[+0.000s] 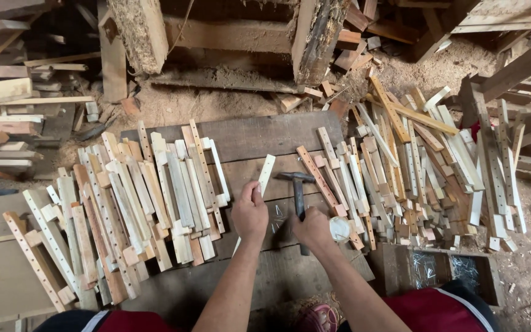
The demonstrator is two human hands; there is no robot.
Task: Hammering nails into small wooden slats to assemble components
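My left hand (250, 212) grips a pale wooden slat (265, 174) with small holes, held slanted over the dark work board (259, 138). A steel hammer sits in my right hand (312, 226), gripped by the dark handle; the hammer head (295, 177) points away from me, just right of the slat. A few nails (276, 215) lie on the board between my hands.
A pile of assembled slat pieces (136, 203) lies to the left, a heap of loose slats (425, 166) to the right. A wooden box of nails (444, 270) stands at the lower right. A white round lid (340, 229) is beside my right hand. Timber and sawdust lie behind.
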